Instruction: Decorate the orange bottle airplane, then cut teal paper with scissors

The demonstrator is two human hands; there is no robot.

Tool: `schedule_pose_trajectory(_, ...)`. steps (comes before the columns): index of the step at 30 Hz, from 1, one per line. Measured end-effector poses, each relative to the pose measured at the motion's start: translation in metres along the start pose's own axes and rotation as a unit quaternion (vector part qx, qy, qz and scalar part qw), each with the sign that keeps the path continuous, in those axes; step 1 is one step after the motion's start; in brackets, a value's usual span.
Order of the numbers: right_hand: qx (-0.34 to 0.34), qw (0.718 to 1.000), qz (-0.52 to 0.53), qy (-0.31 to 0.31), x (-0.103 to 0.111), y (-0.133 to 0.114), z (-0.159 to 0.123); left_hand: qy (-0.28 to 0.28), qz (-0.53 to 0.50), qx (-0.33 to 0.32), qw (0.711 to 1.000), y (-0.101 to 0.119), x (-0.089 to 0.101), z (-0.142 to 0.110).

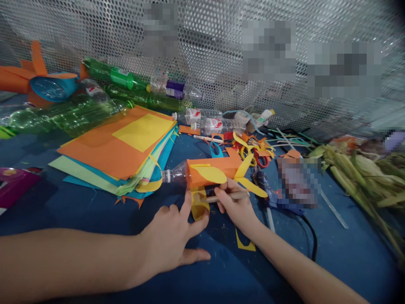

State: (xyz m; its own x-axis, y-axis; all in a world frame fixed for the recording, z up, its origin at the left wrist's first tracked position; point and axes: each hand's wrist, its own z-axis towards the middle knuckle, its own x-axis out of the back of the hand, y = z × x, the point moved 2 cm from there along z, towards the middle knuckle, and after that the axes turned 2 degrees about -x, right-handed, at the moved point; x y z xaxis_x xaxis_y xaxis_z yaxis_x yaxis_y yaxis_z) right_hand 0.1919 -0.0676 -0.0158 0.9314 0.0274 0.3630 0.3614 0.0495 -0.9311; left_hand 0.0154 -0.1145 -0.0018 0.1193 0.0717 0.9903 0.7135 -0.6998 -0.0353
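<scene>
A clear plastic bottle (177, 173) lies on its side on the blue table (95, 211), wrapped in orange paper (215, 169) with yellow paper petals (210, 173) stuck on it. My left hand (171, 240) rests on the table just in front of it, fingers spread, the index finger pressing a curled yellow paper piece (198, 207) under the bottle. My right hand (236, 204) is closed on a thin wooden stick (234, 196) held sideways against that yellow piece.
A stack of coloured paper sheets (126, 147) lies left of the bottle. Green and clear empty bottles (126, 95) lie along the perforated metal wall. Paper scraps (249, 147) and a black cable (311, 240) sit to the right, corn husks (357, 173) far right.
</scene>
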Motion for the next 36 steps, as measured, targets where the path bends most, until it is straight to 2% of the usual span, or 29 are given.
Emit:
schedule_pose_trajectory(17,-0.007,1.0,-0.02,0.006,0.0007,-0.0039,0.0003,0.0,-0.009,0.004,1.0,-0.0005,-0.0013,0.0006)
schedule_pose_trajectory(30,-0.003,0.999,0.033,-0.004,0.0008,-0.0036,0.0012,0.008,0.005,-0.004,1.0,0.0006,0.0013,0.0003)
schedule_pose_trajectory(36,-0.003,1.0,0.021,0.0,0.0008,-0.0046,0.0019,0.006,0.006,0.001,1.0,0.0004,-0.001,0.0001)
